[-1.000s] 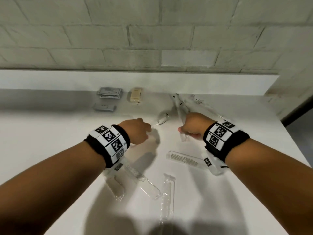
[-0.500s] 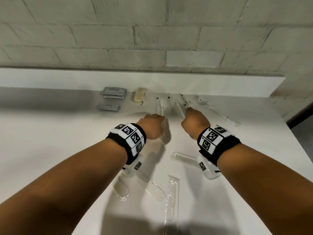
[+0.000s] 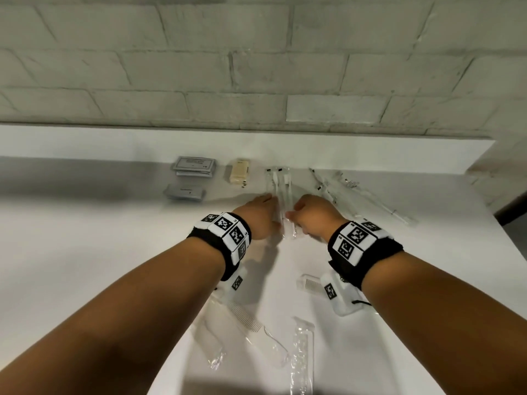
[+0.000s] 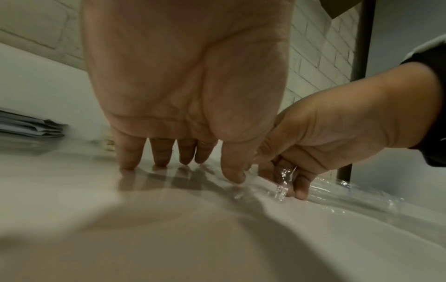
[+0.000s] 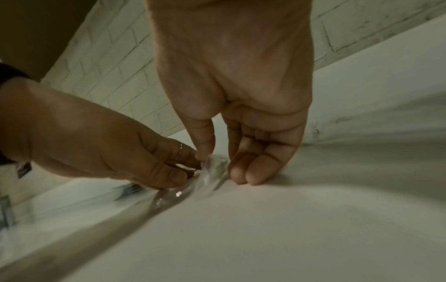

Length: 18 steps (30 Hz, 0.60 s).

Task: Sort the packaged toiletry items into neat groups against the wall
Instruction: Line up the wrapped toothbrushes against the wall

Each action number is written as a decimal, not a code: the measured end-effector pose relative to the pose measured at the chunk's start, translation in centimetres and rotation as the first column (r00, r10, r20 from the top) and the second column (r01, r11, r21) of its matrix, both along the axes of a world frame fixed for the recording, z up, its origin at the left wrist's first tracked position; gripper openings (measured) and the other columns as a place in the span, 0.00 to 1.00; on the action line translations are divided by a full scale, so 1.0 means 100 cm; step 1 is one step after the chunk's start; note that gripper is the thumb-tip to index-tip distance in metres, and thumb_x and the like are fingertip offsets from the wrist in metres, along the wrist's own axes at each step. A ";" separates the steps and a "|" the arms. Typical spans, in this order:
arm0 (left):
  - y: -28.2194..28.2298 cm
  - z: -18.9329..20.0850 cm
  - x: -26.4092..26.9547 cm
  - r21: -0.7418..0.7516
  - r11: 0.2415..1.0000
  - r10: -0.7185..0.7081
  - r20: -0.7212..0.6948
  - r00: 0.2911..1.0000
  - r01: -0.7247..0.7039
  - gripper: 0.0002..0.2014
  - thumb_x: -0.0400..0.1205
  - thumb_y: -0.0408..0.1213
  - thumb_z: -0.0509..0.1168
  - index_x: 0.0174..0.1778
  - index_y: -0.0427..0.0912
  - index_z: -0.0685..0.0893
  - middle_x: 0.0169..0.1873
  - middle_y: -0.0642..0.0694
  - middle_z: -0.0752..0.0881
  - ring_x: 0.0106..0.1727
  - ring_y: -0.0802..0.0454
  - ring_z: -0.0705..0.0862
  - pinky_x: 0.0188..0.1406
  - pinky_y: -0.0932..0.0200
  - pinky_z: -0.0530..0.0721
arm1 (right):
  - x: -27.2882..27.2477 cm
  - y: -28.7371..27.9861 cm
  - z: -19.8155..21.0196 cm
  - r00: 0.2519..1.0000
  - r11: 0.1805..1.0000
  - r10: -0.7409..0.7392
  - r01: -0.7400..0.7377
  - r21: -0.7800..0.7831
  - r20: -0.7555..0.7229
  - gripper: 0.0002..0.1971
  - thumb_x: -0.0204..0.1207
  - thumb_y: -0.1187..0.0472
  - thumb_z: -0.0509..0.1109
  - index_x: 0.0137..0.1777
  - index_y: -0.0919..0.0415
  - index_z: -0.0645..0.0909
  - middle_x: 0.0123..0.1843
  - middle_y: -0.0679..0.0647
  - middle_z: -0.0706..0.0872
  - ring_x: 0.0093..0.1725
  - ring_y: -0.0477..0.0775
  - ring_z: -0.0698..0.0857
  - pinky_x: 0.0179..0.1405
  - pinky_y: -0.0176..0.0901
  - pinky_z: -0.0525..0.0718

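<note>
Two clear-wrapped toothbrushes [image 3: 278,183] lie side by side on the white table [image 3: 85,252], heads toward the wall, just right of a cream soap box [image 3: 239,175]. My left hand [image 3: 261,215] rests beside them with straight fingers [image 4: 128,160] touching the table and its thumb on the wrapper. In the right wrist view, my right hand [image 5: 222,166] pinches the near end of the clear wrapper [image 5: 212,171] between thumb and fingers. The same pinch shows in the left wrist view on the wrapper [image 4: 281,183].
Grey sachets are stacked [image 3: 194,166] at the wall, with another grey packet [image 3: 184,192] in front. Thin wrapped items [image 3: 342,189] lie at the right. Wrapped combs [image 3: 310,285] [image 3: 245,317] and a clear packet [image 3: 302,354] lie under my forearms.
Both hands have moved forward toward the wall with the wrapped toothbrushes, which now lie together beside the soap box. My left hand has let go of its packet.
</note>
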State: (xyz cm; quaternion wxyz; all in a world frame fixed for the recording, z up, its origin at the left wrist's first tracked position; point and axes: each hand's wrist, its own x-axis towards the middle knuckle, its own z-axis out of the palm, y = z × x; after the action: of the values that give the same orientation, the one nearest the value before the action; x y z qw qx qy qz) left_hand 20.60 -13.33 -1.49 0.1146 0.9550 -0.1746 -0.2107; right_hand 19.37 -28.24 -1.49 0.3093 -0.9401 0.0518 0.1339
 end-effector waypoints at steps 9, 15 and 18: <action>0.007 -0.008 0.004 0.065 0.984 -0.160 -0.049 0.986 0.163 0.44 0.82 0.52 0.63 0.85 0.42 0.42 0.85 0.43 0.42 0.85 0.43 0.45 0.83 0.43 0.51 | 0.007 0.002 -0.013 0.959 0.939 0.277 -0.284 -0.195 -0.063 0.21 0.78 0.59 0.65 0.71 0.50 0.78 0.81 0.57 0.66 0.80 0.60 0.65 0.77 0.51 0.68; 0.006 -0.007 0.017 0.038 0.985 -0.165 -0.045 0.985 0.167 0.44 0.78 0.48 0.67 0.85 0.42 0.50 0.85 0.42 0.50 0.85 0.44 0.51 0.82 0.43 0.56 | 0.011 0.021 -0.016 0.975 0.945 0.208 -0.222 -0.242 -0.083 0.22 0.82 0.50 0.56 0.76 0.50 0.71 0.75 0.59 0.70 0.74 0.65 0.70 0.74 0.58 0.70; 0.011 -0.009 0.019 0.060 0.985 -0.159 -0.034 0.987 0.161 0.45 0.80 0.51 0.64 0.85 0.39 0.45 0.85 0.42 0.46 0.85 0.43 0.47 0.83 0.42 0.54 | 0.013 0.016 -0.011 0.969 0.945 0.233 -0.247 -0.214 -0.085 0.25 0.81 0.50 0.58 0.79 0.47 0.65 0.77 0.60 0.69 0.76 0.65 0.68 0.75 0.58 0.69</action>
State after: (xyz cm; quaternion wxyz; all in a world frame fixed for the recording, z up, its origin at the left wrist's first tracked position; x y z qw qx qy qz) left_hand 22.52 -12.24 -2.35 0.0700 0.9378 -0.2422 -0.2386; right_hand 20.66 -26.64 -2.63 0.1818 -0.9637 -0.0392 0.1916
